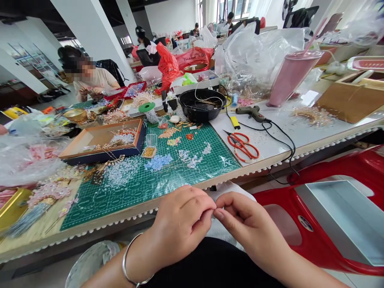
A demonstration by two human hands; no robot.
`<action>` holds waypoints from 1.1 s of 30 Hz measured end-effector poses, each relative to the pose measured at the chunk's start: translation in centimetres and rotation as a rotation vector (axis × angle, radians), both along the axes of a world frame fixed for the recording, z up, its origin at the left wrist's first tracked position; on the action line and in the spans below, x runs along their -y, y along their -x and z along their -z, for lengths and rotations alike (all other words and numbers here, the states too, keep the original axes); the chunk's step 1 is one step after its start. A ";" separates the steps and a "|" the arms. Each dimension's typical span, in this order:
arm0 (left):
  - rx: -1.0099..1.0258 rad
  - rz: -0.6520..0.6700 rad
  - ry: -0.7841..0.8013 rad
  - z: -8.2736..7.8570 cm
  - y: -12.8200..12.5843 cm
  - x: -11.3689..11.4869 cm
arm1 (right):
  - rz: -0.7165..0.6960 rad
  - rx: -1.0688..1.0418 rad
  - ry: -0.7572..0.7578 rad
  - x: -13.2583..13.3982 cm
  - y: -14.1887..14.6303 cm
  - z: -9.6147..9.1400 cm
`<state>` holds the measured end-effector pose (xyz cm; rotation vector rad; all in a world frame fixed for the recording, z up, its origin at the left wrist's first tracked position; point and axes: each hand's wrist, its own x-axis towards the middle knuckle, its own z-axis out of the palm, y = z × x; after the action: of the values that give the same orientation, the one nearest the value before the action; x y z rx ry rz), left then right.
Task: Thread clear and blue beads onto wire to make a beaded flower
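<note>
L hand + R hand pinched tight, tips meeting just off tabletop edge, prob for fine control; can't tell what's btwn, if anything. Blue petals on green mat, approx 10–11 o'clock, prob kept handy. Scissors at 1 o'clock, handles nearest, easy grab.

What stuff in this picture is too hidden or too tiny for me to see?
All in the head view:
- Anything between the fingertips of the left hand and right hand: the fingers cover it.
- Each of the small pale pieces: too tiny to count.
- The whole pale bin: the bottom edge cuts it off.
- Whether the person at upper left holds anything: too small and unclear.
</note>
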<state>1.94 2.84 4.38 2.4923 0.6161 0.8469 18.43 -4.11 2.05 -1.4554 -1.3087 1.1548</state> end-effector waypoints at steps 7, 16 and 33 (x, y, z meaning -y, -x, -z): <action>-0.092 0.081 -0.064 -0.3 -0.9 -0.9 | 0.026 -0.150 0.005 -0.1 -0.6 0.4; -0.444 -0.312 -0.070 -0.3 -4.2 -10.6 | 0.257 -0.170 -0.096 -0.1 -1.0 1.7; -0.811 -0.184 0.080 5.5 -9.8 -18.4 | 0.105 -0.123 0.027 -1.0 -2.2 2.6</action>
<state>11.73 21.24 -1.12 2.6742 1.1152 -0.1870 20.65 -3.13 -0.55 -1.4311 -1.1238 1.1775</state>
